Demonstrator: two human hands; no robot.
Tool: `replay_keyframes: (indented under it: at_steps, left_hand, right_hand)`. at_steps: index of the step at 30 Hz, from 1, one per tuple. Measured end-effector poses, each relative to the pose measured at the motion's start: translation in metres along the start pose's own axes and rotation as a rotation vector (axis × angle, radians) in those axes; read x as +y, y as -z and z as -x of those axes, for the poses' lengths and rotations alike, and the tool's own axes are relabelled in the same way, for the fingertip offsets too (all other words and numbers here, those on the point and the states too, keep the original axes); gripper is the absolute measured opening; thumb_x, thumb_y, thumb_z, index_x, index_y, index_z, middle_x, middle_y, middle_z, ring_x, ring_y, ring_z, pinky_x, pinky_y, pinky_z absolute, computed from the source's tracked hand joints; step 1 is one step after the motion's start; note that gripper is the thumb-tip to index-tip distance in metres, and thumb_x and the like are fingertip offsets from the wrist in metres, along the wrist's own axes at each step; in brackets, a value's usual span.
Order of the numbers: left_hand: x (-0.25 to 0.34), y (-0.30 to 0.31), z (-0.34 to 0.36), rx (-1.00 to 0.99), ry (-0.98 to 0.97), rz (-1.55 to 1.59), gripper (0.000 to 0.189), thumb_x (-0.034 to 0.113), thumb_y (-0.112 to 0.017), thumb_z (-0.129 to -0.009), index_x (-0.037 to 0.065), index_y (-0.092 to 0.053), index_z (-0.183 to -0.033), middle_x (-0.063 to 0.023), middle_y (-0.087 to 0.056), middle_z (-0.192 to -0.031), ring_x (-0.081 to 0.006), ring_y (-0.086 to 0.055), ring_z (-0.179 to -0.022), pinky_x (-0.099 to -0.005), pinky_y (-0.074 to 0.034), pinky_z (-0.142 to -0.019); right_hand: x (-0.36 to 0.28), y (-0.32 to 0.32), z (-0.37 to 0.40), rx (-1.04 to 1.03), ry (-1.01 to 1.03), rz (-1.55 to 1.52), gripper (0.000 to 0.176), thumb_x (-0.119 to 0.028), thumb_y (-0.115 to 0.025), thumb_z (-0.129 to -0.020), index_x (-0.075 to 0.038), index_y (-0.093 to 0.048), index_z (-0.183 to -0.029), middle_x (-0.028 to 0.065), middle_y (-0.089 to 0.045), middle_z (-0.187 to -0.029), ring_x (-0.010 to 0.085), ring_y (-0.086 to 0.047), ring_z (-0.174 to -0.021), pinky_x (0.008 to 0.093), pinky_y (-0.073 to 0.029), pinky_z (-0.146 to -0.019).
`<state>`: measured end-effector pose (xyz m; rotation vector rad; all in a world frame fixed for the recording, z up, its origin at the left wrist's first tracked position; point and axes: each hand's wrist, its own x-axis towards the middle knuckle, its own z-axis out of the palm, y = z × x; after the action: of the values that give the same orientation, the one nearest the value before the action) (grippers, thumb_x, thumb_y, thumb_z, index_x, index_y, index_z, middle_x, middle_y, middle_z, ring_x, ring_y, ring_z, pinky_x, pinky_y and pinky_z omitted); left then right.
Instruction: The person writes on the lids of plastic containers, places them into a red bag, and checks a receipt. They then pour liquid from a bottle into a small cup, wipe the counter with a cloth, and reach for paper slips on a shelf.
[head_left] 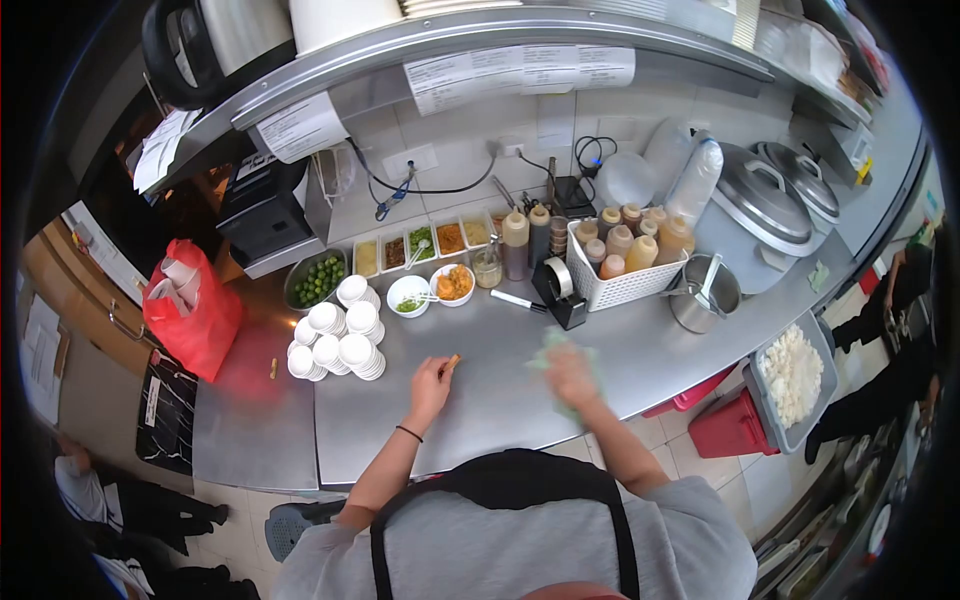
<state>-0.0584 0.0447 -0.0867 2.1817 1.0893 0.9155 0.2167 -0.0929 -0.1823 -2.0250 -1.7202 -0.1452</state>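
Observation:
My left hand (431, 388) is over the steel counter (480, 400), its fingers closed on a small orange-brown piece (454, 361). To the right, my right hand (570, 375) is blurred by motion and presses on a pale green cloth (552, 350) on the counter. Beyond my hands lie a white marker (518, 301) and a black tape dispenser (560, 294). Stacks of white cups (355, 350) stand left of my left hand, with two white bowls, one of green bits (408, 297) and one of orange food (452, 286), behind.
A white basket of sauce bottles (625, 285) and a steel pot (705, 295) stand at the back right. A red bag (195, 315) sits at the left. A tub of white food (790, 375) is beyond the right edge. People's legs show on both sides.

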Motion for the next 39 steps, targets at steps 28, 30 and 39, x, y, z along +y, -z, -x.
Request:
replay_keyframes:
  at_steps: [28, 30, 39]
  left_hand:
    - [0.112, 0.092, -0.111, 0.418, -0.281, 0.176, 0.028, 0.010, -0.063, -0.074, 0.003, -0.056, -0.100, -0.0145, -0.053, -0.105, -0.0313, -0.050, -0.101, -0.0354, -0.039, -0.087]
    - [0.124, 0.128, -0.124, 0.542, -0.398, 0.004, 0.027, 0.010, -0.061, -0.074, 0.003, -0.056, -0.100, -0.0138, -0.053, -0.106, -0.0313, -0.049, -0.103, -0.0363, -0.038, -0.089]
    - [0.225, 0.277, -0.212, 1.099, -0.751, -0.633, 0.045, 0.020, -0.063, -0.077, -0.001, -0.049, -0.114, -0.0170, -0.050, -0.116, -0.0332, -0.044, -0.110, -0.0396, -0.036, -0.093]
  right_hand:
    - [-0.091, 0.125, -0.091, -0.171, 0.066, -0.649, 0.038, -0.038, -0.054, -0.084, -0.003, -0.064, -0.077, 0.0110, -0.061, -0.074, 0.0234, -0.055, -0.074, 0.0350, -0.043, -0.066]
    - [-0.124, 0.155, -0.106, 0.102, 0.494, -0.195, 0.034, -0.036, -0.059, -0.080, -0.007, -0.063, -0.098, 0.0153, -0.057, -0.102, 0.0306, -0.052, -0.098, 0.0361, -0.042, -0.083]
    - [-0.161, 0.251, -0.278, 0.069, 0.040, -1.353, 0.050, -0.015, -0.061, -0.081, -0.005, -0.042, -0.126, 0.0089, -0.053, -0.117, 0.0185, -0.049, -0.109, 0.0324, -0.037, -0.091]
